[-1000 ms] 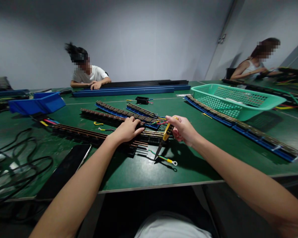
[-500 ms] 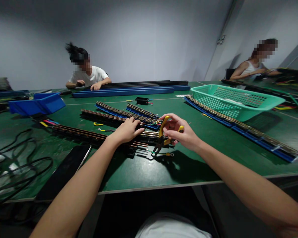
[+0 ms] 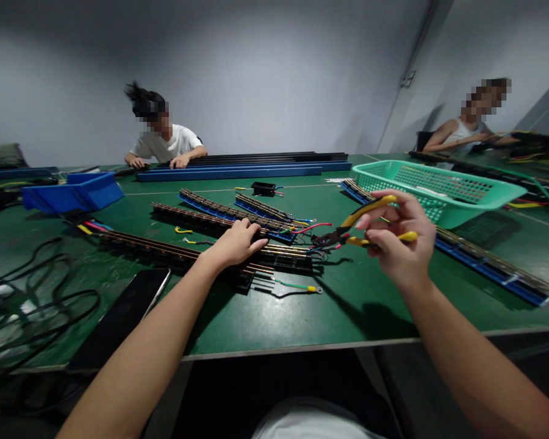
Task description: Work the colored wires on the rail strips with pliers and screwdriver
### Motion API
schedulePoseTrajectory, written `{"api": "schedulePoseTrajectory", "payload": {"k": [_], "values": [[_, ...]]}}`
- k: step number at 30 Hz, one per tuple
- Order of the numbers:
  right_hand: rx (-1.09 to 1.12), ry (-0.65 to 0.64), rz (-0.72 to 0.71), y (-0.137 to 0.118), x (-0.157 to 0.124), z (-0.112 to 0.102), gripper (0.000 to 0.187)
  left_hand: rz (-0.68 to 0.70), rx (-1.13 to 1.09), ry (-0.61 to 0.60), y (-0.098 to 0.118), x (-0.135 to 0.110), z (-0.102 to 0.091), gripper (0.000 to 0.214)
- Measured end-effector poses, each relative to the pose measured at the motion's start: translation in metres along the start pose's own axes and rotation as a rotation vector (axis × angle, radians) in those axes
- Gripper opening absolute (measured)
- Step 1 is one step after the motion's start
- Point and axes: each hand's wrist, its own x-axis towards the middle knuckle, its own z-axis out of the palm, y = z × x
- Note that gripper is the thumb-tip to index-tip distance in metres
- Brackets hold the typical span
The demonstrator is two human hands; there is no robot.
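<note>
My left hand bends its fingers over a black rail with copper strips, its thumb on the near side. In my right hand is a pair of pliers with yellow handles spread apart. The plier jaws are at wires by that rail's right end; whether they pinch one I cannot tell. Just behind lies a blue-based rail with a red wire at its end. In front, a short green wire with a yellow-sleeved ring terminal extends from another copper rail.
A green basket stands at right, behind a long curved rail. At left are a blue bin, a phone and tangled black cables. A small black box sits farther back. Two people sit across the table.
My right hand has moved right with the pliers, turning them so the jaws point left. They have left the green wire's area for the rail's end. My left hand stays nearly in place.
</note>
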Motion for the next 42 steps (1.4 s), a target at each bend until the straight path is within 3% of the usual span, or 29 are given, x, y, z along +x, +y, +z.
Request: {"api": "schedulePoseTrajectory", "payload": {"k": [8, 11, 14, 17, 20, 23, 28, 32, 34, 37, 42], "values": [[-0.137, 0.142, -0.136, 0.008, -0.036, -0.004, 0.040, -0.007, 0.026, -0.014, 0.000, 0.000, -0.001, 0.045], [-0.203, 0.136, -0.203, 0.017, -0.043, -0.005, 0.042, -0.013, 0.018, -0.025, 0.001, 0.000, -0.002, 0.046], [-0.307, 0.046, -0.265, 0.026, -0.047, -0.006, 0.048, -0.016, 0.007, -0.016, 0.002, 0.000, -0.002, 0.046], [-0.447, -0.131, -0.338, 0.028, -0.047, -0.007, 0.050, -0.019, 0.010, -0.015, 0.002, 0.000, -0.002, 0.045], [-0.546, -0.375, -0.544, 0.026, -0.044, -0.005, 0.049, -0.022, 0.018, -0.024, 0.003, 0.000, -0.003, 0.046], [-0.608, -0.534, -0.760, 0.024, -0.043, 0.003, 0.051, -0.020, 0.026, -0.032, 0.003, 0.000, -0.003, 0.048], [-0.749, -0.660, -0.844, 0.026, -0.047, 0.014, 0.041, -0.016, 0.024, -0.030, 0.002, 0.000, -0.002, 0.050], [-0.778, -0.717, -0.855, 0.027, -0.048, 0.014, 0.044, -0.016, 0.013, -0.024, 0.002, 0.000, -0.002, 0.048], [-0.768, -0.702, -0.842, 0.027, -0.048, 0.013, 0.045, -0.019, 0.014, -0.024, 0.002, 0.000, -0.002, 0.048], [-0.701, -0.572, -0.795, 0.028, -0.049, 0.012, 0.047, -0.020, 0.011, -0.019, 0.002, 0.000, -0.003, 0.047], [-0.582, -0.360, -0.604, 0.031, -0.054, 0.009, 0.047, -0.014, 0.019, -0.021, 0.002, 0.000, -0.002, 0.047]]}}
